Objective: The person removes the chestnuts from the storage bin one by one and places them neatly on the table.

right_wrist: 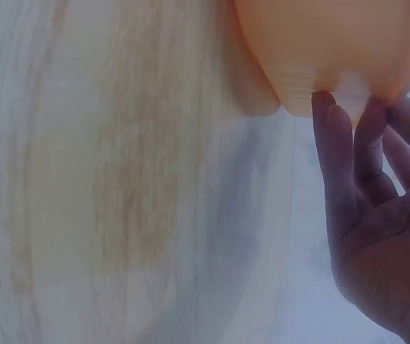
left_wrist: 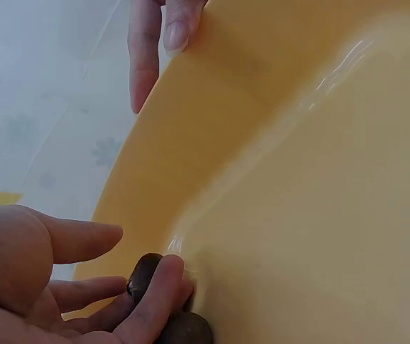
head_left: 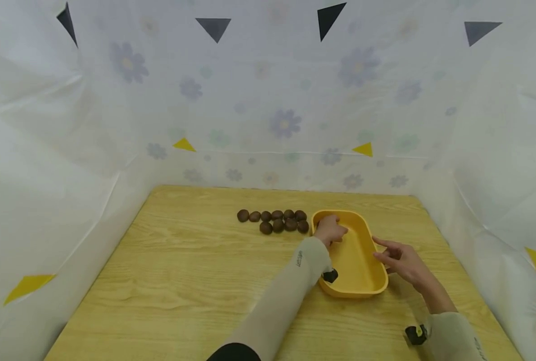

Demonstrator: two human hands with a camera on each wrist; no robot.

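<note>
A yellow tray [head_left: 352, 273] stands on the table, right of centre. My left hand [head_left: 330, 229] reaches into its far left corner. In the left wrist view, the fingers [left_wrist: 155, 297] of that hand curl round a dark brown chestnut [left_wrist: 144, 276], and a second chestnut [left_wrist: 187, 330] sits just below, partly hidden by them. My right hand [head_left: 403, 258] grips the tray's right side at the rim. In the right wrist view its fingertips [right_wrist: 323, 100] meet the tray's outer wall [right_wrist: 334, 50].
Several chestnuts [head_left: 277, 215] lie in two rows on the wooden table [head_left: 173, 271], left of the tray. White patterned sheeting [head_left: 268, 100] encloses the table at the back and both sides.
</note>
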